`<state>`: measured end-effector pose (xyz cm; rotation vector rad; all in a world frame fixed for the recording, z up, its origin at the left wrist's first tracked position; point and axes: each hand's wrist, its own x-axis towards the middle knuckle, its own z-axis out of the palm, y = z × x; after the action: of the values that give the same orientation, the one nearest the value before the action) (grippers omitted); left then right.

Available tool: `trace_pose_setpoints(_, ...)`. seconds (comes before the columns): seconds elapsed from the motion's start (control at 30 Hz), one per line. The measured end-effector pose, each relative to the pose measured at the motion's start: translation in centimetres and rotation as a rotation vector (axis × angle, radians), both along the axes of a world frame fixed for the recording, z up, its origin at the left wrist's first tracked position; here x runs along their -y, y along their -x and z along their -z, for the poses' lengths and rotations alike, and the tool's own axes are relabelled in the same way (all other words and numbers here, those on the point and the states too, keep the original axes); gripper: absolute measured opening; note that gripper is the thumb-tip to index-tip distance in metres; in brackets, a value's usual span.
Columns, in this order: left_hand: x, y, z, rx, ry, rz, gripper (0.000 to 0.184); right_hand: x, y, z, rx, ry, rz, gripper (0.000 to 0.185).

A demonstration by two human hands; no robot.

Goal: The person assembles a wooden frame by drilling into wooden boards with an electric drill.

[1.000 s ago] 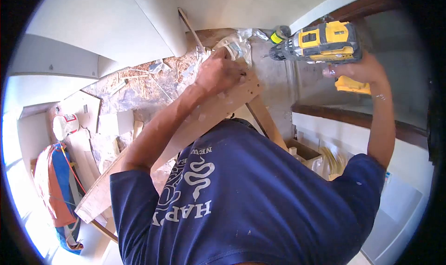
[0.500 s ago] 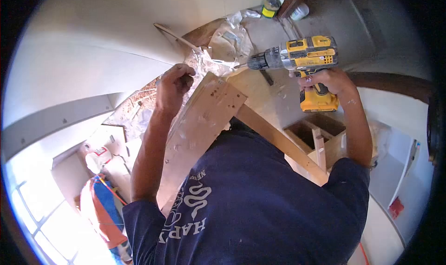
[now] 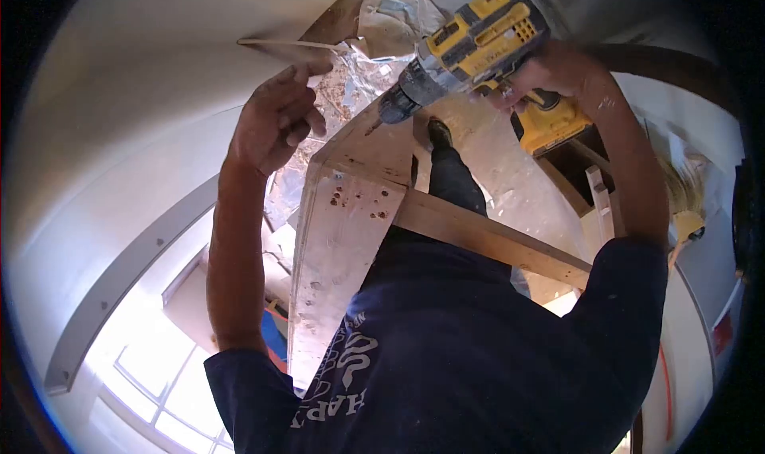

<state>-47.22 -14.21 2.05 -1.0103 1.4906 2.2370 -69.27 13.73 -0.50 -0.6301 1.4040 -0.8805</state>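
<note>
My right hand [image 3: 558,76] is wrapped round the handle of a yellow and black cordless drill [image 3: 486,36]. The drill tilts down to the left, and its bit [image 3: 373,127] points at the upper end of a plywood piece [image 3: 343,231]; whether the tip touches it I cannot tell. Dark holes or screw marks dot the plywood near its corner. My left hand [image 3: 279,115] hovers left of the bit, index finger stretched out and the others loosely bent apart, with nothing plainly visible in it. A wooden crosspiece [image 3: 494,235] joins the plywood in front of my body.
Crumpled plastic and debris [image 3: 390,24] lie on the floor ahead, beside a thin stick [image 3: 287,43]. A pale wall [image 3: 159,80] curves along the left. An open wooden box [image 3: 570,175] stands at the right. A shoe [image 3: 439,134] shows below the drill.
The drill has swung down and left, bringing its bit over the plywood. My left hand has loosened from a closed shape, its index finger now extended. The view has shifted.
</note>
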Motion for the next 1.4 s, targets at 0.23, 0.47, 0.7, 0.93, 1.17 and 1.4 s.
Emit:
trace_pose_setpoints(0.23, -1.0, 1.4, 4.3, -0.01, -0.297, 0.025, 0.034, -1.2, 0.5, 2.4, -0.026, -0.045, 0.04, 0.042)
trace_pose_setpoints(0.47, -4.5, 2.6, 3.3, -0.052, 0.227, 0.563, 0.051, 0.1, 0.4, 4.0, 0.038, -0.049, -0.087, 0.04)
trace_pose_setpoints(0.7, -4.8, 1.8, 4.2, -0.056, 0.398, 0.499, 0.054, 2.8, 0.5, 5.3, -0.063, 0.017, -0.059, 0.042)
trace_pose_setpoints(0.93, -4.7, 1.9, 4.1, 0.111, 0.256, 0.324, 0.059, 6.8, -0.5, 0.9, -0.659, -0.219, -0.113, 0.062)
trace_pose_setpoints(1.17, -3.8, 2.2, 3.7, 0.176, 0.151, 0.298, 0.059, 6.8, -1.1, 3.3, -0.661, -0.117, -0.034, 0.059)
trace_pose_setpoints(1.4, -3.4, 1.5, 4.4, 0.136, 0.192, 0.354, 0.063, 7.0, -2.1, 3.9, -0.721, -0.038, -0.035, 0.052)
